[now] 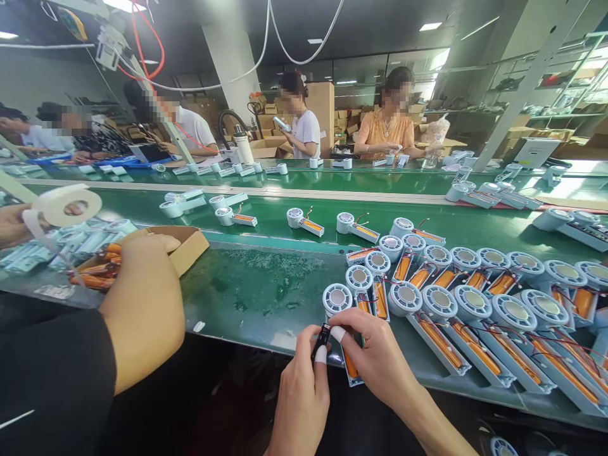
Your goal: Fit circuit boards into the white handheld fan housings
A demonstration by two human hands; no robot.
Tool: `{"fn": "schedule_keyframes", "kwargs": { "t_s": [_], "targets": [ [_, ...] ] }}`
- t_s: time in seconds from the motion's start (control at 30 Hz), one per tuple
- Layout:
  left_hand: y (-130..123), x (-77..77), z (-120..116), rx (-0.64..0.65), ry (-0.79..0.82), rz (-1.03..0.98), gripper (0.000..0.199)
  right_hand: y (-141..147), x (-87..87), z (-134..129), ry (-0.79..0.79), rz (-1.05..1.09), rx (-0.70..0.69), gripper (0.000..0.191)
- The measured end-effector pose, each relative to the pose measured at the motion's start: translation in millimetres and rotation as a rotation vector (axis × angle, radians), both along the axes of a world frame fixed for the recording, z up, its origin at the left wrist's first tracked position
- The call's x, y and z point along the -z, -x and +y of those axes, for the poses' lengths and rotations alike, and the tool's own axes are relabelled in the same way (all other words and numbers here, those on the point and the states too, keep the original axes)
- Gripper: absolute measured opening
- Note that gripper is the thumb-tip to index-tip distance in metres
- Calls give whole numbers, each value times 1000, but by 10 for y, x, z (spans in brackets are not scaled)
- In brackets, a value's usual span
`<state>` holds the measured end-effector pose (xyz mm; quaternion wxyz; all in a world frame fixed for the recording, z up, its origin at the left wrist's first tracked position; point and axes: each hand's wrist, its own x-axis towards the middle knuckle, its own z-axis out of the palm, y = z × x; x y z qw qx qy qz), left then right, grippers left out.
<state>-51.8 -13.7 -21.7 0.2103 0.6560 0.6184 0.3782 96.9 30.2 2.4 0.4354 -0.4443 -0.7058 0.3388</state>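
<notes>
My left hand (304, 389) pinches a small black rectangular part (322, 341) between thumb and index finger. My right hand (377, 351) closes its thumb and index finger at the upper end of the same part. White covers wrap both thumb tips. Just behind the fingers, at the bench edge, lies a light-blue fan housing (337, 297) with a round head; my right hand hides part of its handle. Rows of similar fan housings (471, 303) spread to the right, their open handles showing orange battery cells and thin wires.
At left, a co-worker's arm (149, 304) reaches across a cardboard box (192, 250) of orange cells; the other hand holds a tape roll (71, 206). More housings (304, 220) sit along the green conveyor (266, 218). Several people work across it. A white cable (228, 82) hangs overhead.
</notes>
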Motion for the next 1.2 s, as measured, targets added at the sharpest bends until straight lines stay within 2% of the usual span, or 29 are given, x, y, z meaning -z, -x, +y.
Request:
{"fn": "schedule_keyframes", "kwargs": {
  "t_s": [0.07, 0.17, 0.33, 0.57, 0.93, 1.0, 1.1, 1.2],
  "targets": [
    [-3, -17, -4, -2, 12, -21, 30, 6, 3, -16, -23, -2, -28, 24],
    [0, -29, -6, 6, 44, -40, 30, 8, 4, -23, 22, 18, 20, 26],
    [21, 0, -12, -5, 24, -17, 34, -8, -32, 5, 91, -50, 82, 18],
    [18, 6, -29, -45, -172, 114, 30, -12, -94, 1, 0, -180, 15, 22],
    [-86, 36, -43, -36, -490, 327, 33, 18, 8, -27, -141, -297, 50, 26],
    [-69, 23, -40, -16, -461, 282, 35, -16, -25, -6, -96, -265, 24, 23],
    [-7, -46, -6, 23, -326, 127, 35, -87, -91, 46, 14, -183, -43, 15],
    [62, -129, 42, 76, -206, 27, 35, -146, -124, 100, 32, -122, -101, 17]
  ]
}}
